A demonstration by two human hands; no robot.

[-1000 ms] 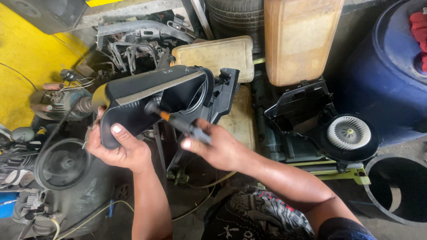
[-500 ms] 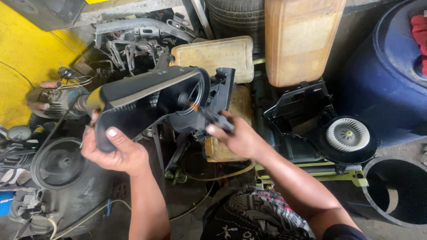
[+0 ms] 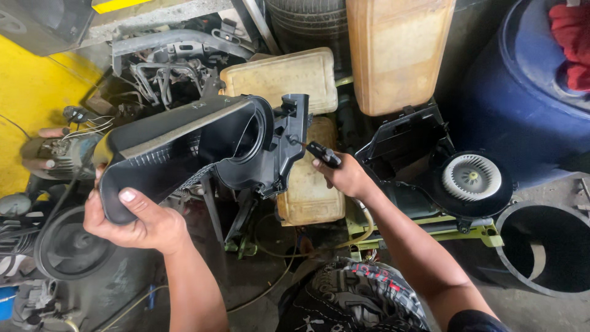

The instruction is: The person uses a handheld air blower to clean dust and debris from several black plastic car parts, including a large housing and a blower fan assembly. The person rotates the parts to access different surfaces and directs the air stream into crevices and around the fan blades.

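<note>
Fingers of the left hand point(image 3: 138, 222) are curled tight around the black plastic housing point(image 3: 203, 150) (likely light, rigid, best gripped at its rim), held above the floor; a screwdriver point(image 3: 319, 152) is clasped by the right hand point(image 3: 347, 177), beside the cream jerrycans point(image 3: 279, 77).

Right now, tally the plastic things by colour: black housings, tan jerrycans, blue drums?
Black housings: 2, one held, one with the white fan
Tan jerrycans: 3
Blue drums: 1
Total: 6

The left hand point(image 3: 138, 221) curls in a firm grip (thumb on top); the right hand point(image 3: 347, 176) is closed, forearm extended.
</note>
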